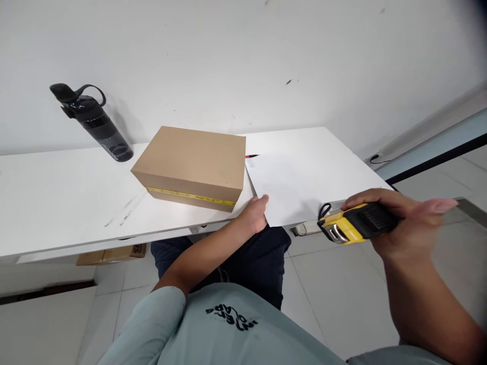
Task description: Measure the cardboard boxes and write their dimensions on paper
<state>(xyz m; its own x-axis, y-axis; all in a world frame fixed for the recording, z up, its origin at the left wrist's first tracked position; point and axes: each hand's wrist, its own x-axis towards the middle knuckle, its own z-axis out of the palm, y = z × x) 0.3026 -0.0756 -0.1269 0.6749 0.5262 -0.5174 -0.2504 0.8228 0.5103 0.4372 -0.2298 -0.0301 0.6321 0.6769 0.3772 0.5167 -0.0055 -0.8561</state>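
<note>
My right hand grips a yellow and black tape measure in the air, off the table's front right edge. A yellow tape blade lies along the bottom of the near face of a closed brown cardboard box on the white table. My left hand is curled at the table's front edge, by the box's near right corner. It touches the near corner of a white paper sheet. What its fingers pinch is hidden.
A black water bottle stands at the back left by the white wall. A red pen peeks out behind the box. Flat cardboard lies on the tiled floor under the table. My dark-trousered legs are below.
</note>
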